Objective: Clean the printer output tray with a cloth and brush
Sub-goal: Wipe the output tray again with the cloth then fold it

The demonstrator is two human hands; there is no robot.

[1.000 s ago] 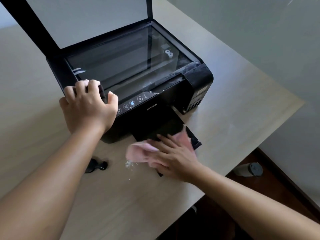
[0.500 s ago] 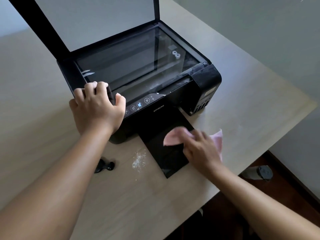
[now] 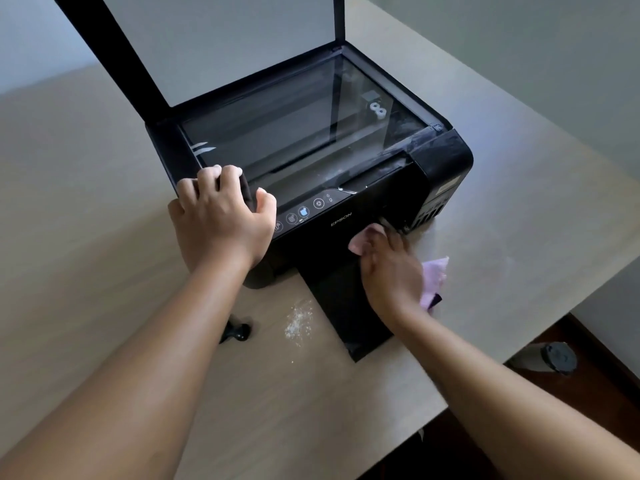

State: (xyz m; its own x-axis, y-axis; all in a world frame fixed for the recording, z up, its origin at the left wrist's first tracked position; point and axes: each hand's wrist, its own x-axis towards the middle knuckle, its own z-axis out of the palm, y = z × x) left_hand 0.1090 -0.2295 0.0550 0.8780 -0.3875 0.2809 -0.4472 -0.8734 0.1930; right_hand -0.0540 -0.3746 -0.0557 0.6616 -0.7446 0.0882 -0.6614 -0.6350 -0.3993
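Note:
A black printer (image 3: 446, 161) with its scanner lid raised stands on a beige table (image 3: 104, 258). Its black output tray (image 3: 339, 306) sticks out toward me. My right hand (image 3: 391, 268) presses a pink cloth (image 3: 433, 282) against the tray's inner end, at the printer's front. The cloth shows at my fingertips and behind my palm. My left hand (image 3: 221, 220) grips the printer's front left corner. A black brush (image 3: 237, 332) lies on the table left of the tray, partly hidden by my left forearm.
White dust (image 3: 298, 322) is scattered on the table between the brush and the tray. The table's right edge runs close to the tray. A grey bottle (image 3: 547, 358) sits on the dark floor below that edge.
My right hand has swept the cloth from the tray's left outer part across and up to its inner end by the printer front. My left hand keeps its grip.

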